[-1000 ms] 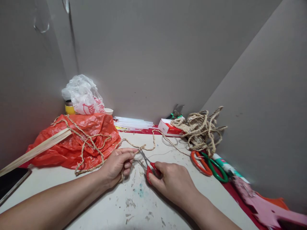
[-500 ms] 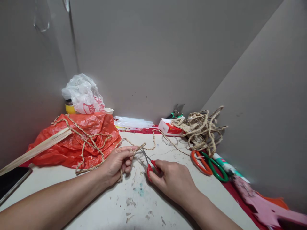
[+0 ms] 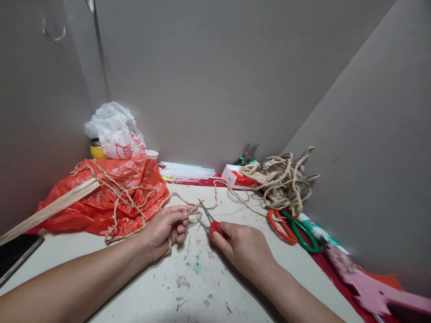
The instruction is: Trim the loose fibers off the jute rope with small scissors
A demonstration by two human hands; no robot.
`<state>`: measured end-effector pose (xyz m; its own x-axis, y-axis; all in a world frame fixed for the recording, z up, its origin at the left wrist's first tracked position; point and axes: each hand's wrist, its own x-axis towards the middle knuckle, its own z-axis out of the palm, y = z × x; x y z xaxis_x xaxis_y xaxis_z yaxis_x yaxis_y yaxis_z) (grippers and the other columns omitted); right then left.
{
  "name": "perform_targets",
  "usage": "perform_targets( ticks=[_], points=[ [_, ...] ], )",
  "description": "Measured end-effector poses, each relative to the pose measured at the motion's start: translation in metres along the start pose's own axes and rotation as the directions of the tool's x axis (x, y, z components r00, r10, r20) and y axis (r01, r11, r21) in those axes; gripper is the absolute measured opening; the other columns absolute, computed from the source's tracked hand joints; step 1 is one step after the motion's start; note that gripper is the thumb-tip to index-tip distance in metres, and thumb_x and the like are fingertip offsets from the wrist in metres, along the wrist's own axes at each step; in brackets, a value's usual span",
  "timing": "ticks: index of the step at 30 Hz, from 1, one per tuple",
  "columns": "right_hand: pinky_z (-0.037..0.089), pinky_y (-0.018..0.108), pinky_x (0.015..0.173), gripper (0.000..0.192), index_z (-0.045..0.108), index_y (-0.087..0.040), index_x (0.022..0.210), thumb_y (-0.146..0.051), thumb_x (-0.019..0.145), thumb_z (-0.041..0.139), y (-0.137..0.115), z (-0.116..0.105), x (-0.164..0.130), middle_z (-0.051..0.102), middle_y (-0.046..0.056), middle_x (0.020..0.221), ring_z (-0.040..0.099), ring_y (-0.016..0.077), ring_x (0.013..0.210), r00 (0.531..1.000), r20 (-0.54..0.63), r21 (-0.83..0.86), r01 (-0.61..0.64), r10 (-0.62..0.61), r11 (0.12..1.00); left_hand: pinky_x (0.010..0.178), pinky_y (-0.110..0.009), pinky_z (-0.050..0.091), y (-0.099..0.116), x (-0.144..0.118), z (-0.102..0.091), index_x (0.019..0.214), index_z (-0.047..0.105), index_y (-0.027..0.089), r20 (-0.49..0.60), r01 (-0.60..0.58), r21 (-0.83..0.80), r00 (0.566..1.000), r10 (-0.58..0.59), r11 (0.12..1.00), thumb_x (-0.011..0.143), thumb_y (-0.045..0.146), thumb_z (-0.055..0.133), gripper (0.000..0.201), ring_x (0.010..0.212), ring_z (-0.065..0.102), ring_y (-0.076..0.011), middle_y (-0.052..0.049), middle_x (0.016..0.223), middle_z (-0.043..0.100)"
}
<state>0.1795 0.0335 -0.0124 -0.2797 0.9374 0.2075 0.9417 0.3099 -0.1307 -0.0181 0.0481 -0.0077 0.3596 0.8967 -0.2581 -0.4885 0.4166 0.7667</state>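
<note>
My left hand (image 3: 170, 229) is closed on a braided straw cord (image 3: 175, 196), pinched between thumb and forefinger. The cord trails left over a red plastic bag (image 3: 84, 215) and runs right toward a tangled bundle of the same cord (image 3: 286, 175). In my right hand (image 3: 240, 244) are small red-handled scissors (image 3: 208, 215), my fingers closed round the handles. Their blades look pressed together, the tips beside the cord just right of my left fingertips.
Large scissors with orange and green handles (image 3: 305, 237) and a pink glue gun (image 3: 380, 291) lie at right. Along the back are a red-and-white box (image 3: 239, 177), pliers (image 3: 249, 154), clear sticks (image 3: 188, 171) and a white bag (image 3: 116, 130). A phone (image 3: 18, 255) lies at left.
The scissor blades, spread around the cord before, have come together. The right hand's fingers have tightened on the handles. My left hand keeps its hold on the cord.
</note>
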Motion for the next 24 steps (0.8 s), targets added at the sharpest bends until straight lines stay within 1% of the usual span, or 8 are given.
perform_targets(
  ticks=[4, 7, 10, 15, 18, 24],
  points=[
    [0.021, 0.025, 0.05, 0.027, 0.05, -0.021, 0.056, -0.035, 0.078, 0.049, -0.004, 0.0, -0.002, 0.06, -0.002, 0.053, 0.048, 0.0109, 0.048, 0.999, -0.042, 0.041, 0.016, -0.015, 0.999, 0.038, -0.014, 0.03, 0.0, 0.0, 0.0, 0.095, 0.063, 0.007, 0.008, 0.003, -0.025, 1.0, -0.002, 1.0, 0.072, 0.009, 0.057, 0.024, 0.046, 0.037, -0.0031, 0.003, 0.061, 0.044],
    [0.02, 0.025, 0.05, 0.025, 0.05, -0.02, 0.055, -0.037, 0.074, 0.051, -0.008, -0.002, -0.004, 0.058, -0.002, 0.05, 0.046, 0.0112, 0.047, 0.998, -0.038, 0.027, 0.051, -0.05, 0.998, 0.038, -0.014, 0.032, 0.0, 0.001, -0.001, 0.096, 0.062, 0.008, 0.007, 0.01, -0.05, 1.0, -0.009, 0.999, 0.073, 0.009, 0.055, 0.024, 0.048, 0.04, -0.0038, 0.001, 0.064, 0.046],
    [0.02, 0.026, 0.051, 0.023, 0.053, -0.02, 0.058, -0.038, 0.073, 0.052, -0.01, -0.003, -0.006, 0.059, -0.001, 0.052, 0.047, 0.0124, 0.049, 0.996, -0.026, -0.012, 0.081, -0.081, 0.997, 0.039, -0.014, 0.035, 0.0, 0.002, -0.002, 0.095, 0.06, 0.01, 0.015, 0.026, -0.048, 1.0, -0.025, 0.999, 0.073, 0.007, 0.056, 0.023, 0.048, 0.043, -0.0043, 0.001, 0.064, 0.049],
    [0.021, 0.027, 0.053, 0.024, 0.057, -0.02, 0.063, -0.04, 0.075, 0.05, -0.01, -0.003, -0.006, 0.061, 0.0, 0.056, 0.049, 0.0144, 0.052, 0.994, -0.037, -0.094, 0.101, -0.105, 0.99, 0.041, -0.013, 0.04, -0.002, 0.001, -0.003, 0.085, 0.058, 0.011, 0.018, 0.021, -0.024, 1.0, -0.02, 0.999, 0.073, 0.007, 0.059, 0.013, 0.049, 0.048, -0.0045, -0.001, 0.067, 0.056],
    [0.02, 0.027, 0.053, 0.025, 0.058, -0.02, 0.064, -0.041, 0.076, 0.05, -0.011, -0.002, -0.006, 0.062, 0.001, 0.057, 0.05, 0.0151, 0.052, 0.993, -0.05, -0.135, 0.097, -0.104, 0.986, 0.041, -0.013, 0.042, -0.002, 0.001, -0.002, 0.081, 0.058, 0.011, 0.003, 0.028, -0.014, 1.0, -0.028, 1.0, 0.073, 0.007, 0.06, 0.009, 0.05, 0.05, -0.0051, -0.003, 0.068, 0.058],
    [0.02, 0.028, 0.052, 0.027, 0.06, -0.02, 0.062, -0.04, 0.078, 0.049, -0.012, -0.003, -0.007, 0.063, 0.002, 0.056, 0.052, 0.0147, 0.051, 0.993, -0.053, -0.158, 0.1, -0.11, 0.982, 0.042, -0.014, 0.042, -0.004, 0.002, -0.004, 0.082, 0.059, 0.011, -0.015, 0.006, 0.007, 1.0, -0.006, 1.0, 0.072, 0.007, 0.063, 0.011, 0.051, 0.053, -0.0058, -0.004, 0.07, 0.061]
  ],
)
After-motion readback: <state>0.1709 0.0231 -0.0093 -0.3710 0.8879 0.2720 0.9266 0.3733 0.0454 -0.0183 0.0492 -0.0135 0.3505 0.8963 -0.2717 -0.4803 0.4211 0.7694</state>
